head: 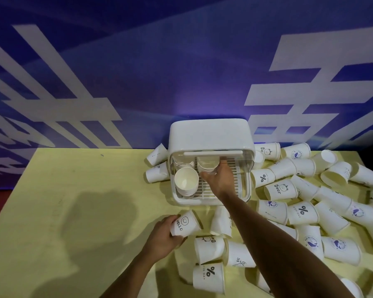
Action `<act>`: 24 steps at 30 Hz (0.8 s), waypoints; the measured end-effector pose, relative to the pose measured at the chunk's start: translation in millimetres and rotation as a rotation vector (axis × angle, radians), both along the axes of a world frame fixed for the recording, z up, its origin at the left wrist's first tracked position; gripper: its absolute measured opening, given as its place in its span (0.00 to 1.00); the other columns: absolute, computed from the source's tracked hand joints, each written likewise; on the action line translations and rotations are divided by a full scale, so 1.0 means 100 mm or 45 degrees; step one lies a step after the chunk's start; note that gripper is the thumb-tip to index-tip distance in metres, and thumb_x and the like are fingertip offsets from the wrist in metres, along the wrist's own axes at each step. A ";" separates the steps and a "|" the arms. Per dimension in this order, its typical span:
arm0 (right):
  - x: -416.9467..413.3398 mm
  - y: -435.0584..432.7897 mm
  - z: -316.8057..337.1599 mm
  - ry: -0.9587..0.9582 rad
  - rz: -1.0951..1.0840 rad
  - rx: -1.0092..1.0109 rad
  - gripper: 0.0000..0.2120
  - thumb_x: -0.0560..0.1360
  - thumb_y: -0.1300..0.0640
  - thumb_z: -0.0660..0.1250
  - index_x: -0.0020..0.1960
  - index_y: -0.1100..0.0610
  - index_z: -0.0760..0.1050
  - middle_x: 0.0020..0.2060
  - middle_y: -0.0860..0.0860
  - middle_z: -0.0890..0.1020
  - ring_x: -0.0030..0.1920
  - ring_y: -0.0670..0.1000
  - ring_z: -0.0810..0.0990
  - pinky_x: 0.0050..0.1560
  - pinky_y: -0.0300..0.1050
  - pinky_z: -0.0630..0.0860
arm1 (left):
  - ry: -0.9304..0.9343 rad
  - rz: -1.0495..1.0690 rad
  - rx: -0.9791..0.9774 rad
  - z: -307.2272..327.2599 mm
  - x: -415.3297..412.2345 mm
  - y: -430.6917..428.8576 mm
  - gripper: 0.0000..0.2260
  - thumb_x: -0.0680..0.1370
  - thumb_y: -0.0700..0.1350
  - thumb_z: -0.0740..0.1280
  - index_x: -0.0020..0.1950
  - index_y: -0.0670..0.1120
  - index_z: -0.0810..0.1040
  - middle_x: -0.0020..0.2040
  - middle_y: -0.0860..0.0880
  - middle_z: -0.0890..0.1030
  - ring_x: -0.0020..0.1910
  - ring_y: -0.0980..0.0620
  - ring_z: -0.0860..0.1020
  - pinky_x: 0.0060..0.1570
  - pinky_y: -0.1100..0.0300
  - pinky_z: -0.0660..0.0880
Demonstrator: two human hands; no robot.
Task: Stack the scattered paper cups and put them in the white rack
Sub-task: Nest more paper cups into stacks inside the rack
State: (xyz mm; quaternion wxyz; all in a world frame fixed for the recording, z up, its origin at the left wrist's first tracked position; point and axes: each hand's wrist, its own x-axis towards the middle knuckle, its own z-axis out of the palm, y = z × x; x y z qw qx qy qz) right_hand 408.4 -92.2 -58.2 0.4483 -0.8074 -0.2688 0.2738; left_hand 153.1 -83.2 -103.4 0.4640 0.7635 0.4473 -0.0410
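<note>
Yellow tabletop [73,190]. White rack [209,134] stands at the far edge with its front open. Loose paper cups [303,211] lie mostly right of both hands, on their sides.

Right hand [220,176] reaches into the rack, fingers curled round the rear stack [208,165], which stands upright just beyond the palm. The front stack [186,181] stands just left of the thumb.

Left hand [164,233] is the nearer one to the pile's near edge. It grips the HELLO cup [184,225], which lies on its side, long axis running right and away, mouth apparently away from the palm. Bear cup [209,248] lies just right of those fingers, a likely next nest.
</note>
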 end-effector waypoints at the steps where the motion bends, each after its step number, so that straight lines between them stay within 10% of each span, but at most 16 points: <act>1: 0.00 0.00 0.00 0.008 -0.004 0.004 0.29 0.66 0.51 0.79 0.65 0.52 0.74 0.53 0.45 0.84 0.54 0.48 0.83 0.58 0.50 0.80 | -0.018 0.025 -0.010 0.00 -0.02 0.00 0.26 0.66 0.50 0.71 0.64 0.55 0.74 0.57 0.61 0.77 0.55 0.64 0.76 0.53 0.70 0.73; 10: 0.02 -0.03 0.05 -0.045 0.048 -0.049 0.29 0.67 0.53 0.80 0.64 0.52 0.72 0.52 0.47 0.84 0.53 0.49 0.82 0.55 0.46 0.79 | -0.122 0.198 -0.082 -0.03 -0.15 0.01 0.23 0.68 0.46 0.75 0.59 0.61 0.74 0.54 0.63 0.79 0.52 0.70 0.76 0.47 0.76 0.71; 17: -0.03 0.04 0.10 -0.061 0.009 -0.026 0.16 0.67 0.51 0.80 0.36 0.43 0.72 0.31 0.33 0.79 0.38 0.41 0.81 0.38 0.34 0.74 | -0.156 0.239 -0.082 -0.12 -0.21 0.02 0.23 0.65 0.48 0.74 0.59 0.58 0.75 0.53 0.60 0.81 0.51 0.65 0.79 0.49 0.71 0.73; 21: -0.02 0.05 0.09 -0.026 -0.024 -0.070 0.14 0.68 0.54 0.79 0.41 0.48 0.73 0.39 0.46 0.84 0.45 0.52 0.84 0.47 0.48 0.80 | -0.148 0.272 -0.063 -0.14 -0.24 0.07 0.23 0.65 0.51 0.74 0.59 0.58 0.75 0.52 0.60 0.81 0.50 0.66 0.79 0.47 0.73 0.72; 24: -0.10 -0.05 0.11 0.006 -0.087 -0.031 0.29 0.68 0.52 0.79 0.64 0.54 0.72 0.56 0.49 0.81 0.57 0.50 0.80 0.60 0.48 0.76 | -0.150 0.320 -0.038 -0.17 -0.26 0.11 0.24 0.65 0.52 0.75 0.60 0.55 0.76 0.53 0.57 0.80 0.50 0.61 0.79 0.49 0.67 0.74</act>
